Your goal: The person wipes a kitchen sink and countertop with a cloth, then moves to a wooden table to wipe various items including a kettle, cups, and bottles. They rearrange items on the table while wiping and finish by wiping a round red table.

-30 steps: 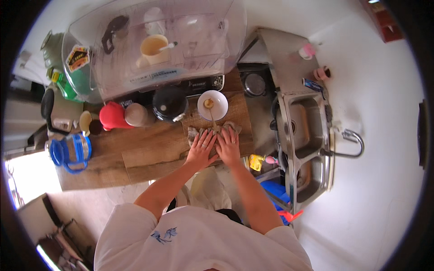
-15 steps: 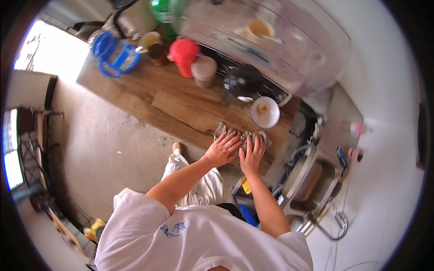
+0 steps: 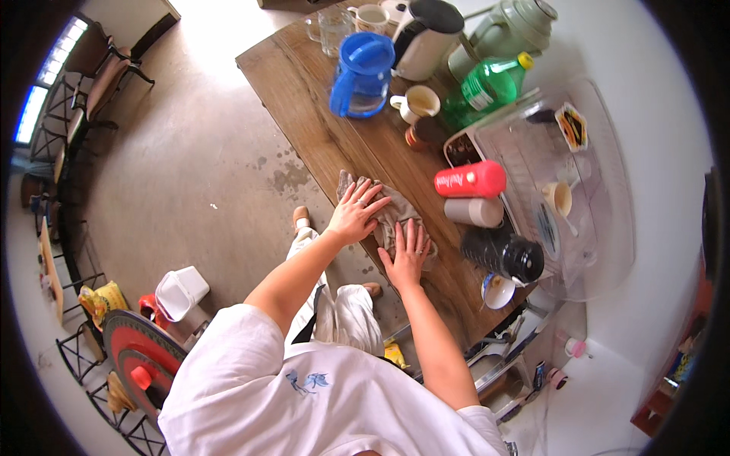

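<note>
A crumpled grey-brown cloth (image 3: 398, 207) lies on the wooden tabletop (image 3: 315, 121), near its front edge. My left hand (image 3: 357, 216) rests flat on the cloth's left part with the fingers spread. Lower and to the right, my right hand (image 3: 406, 260) presses on the same cloth, its fingers stretched out. Neither hand grips it; parts of the cloth are hidden under both palms. To the right of the cloth are a red bottle (image 3: 470, 179), a grey-white cup (image 3: 473, 212), a black container (image 3: 502, 254) and a small white bowl (image 3: 498, 291).
Farther along the table stand a blue-lidded pitcher (image 3: 361, 76), a mug (image 3: 417, 103), a white kettle (image 3: 427, 39), a green bottle (image 3: 487, 85) and a thermos (image 3: 506, 32). A clear plastic cover (image 3: 601, 182) lines the wall side. A sink (image 3: 502, 391) adjoins the near end.
The view has turned. Both hands and the cloth have moved along the table, away from the sink end and the white bowl. The cloth looks more spread out now.
</note>
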The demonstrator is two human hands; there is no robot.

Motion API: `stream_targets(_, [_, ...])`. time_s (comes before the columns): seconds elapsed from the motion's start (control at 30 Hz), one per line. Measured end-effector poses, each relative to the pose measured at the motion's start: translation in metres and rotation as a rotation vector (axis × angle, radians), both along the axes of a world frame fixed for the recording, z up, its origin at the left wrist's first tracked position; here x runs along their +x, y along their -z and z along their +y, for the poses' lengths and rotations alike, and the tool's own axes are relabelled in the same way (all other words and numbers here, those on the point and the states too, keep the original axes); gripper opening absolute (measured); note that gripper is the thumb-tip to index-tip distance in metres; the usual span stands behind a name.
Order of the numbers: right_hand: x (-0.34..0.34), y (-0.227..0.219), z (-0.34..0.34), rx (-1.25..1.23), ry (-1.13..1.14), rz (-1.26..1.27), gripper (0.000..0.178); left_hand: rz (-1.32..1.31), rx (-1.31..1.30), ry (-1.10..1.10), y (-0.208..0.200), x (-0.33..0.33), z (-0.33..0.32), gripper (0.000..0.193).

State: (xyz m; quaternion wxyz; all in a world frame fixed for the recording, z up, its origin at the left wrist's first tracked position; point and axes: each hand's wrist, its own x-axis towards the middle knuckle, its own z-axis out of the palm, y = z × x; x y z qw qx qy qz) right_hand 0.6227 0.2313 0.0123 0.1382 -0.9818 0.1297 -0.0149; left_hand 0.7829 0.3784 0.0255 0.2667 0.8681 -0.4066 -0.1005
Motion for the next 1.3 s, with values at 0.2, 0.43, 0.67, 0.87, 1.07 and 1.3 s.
stream_targets(0.2, [0.085, 0.015, 0.059, 0.128, -0.013, 0.015, 0.077, 0.03, -0.107, -0.004, 0.015, 0.095, 0.049, 0.052])
stream_targets(0.43, [0.21, -0.011, 0.101, -0.045, -0.108, 0.128, 0.069, 0.076, -0.07, -0.082, 0.019, 0.21, 0.104, 0.052])
stream_targets(0.67, [0.265, 0.026, 0.13, 0.037, -0.185, 0.045, 0.091, 0.099, -0.088, -0.338, 0.017, 0.22, 0.087, 0.064])
stream_targets(0.87, [0.321, 0.023, 0.148, 0.036, -0.234, 0.064, 0.097, -0.046, 0.065, -0.443, 0.024, 0.266, 0.111, 0.066])
stream_targets(1.07, [0.397, 0.029, 0.18, -0.031, -0.184, 0.071, 0.098, -0.046, 0.081, -0.43, 0.026, 0.349, 0.135, 0.062])
stream_targets(1.3, [0.51, 0.025, 0.213, 0.07, 0.063, 0.083, 0.101, -0.012, 0.014, -0.076, 0.016, 0.491, 0.127, 0.062])
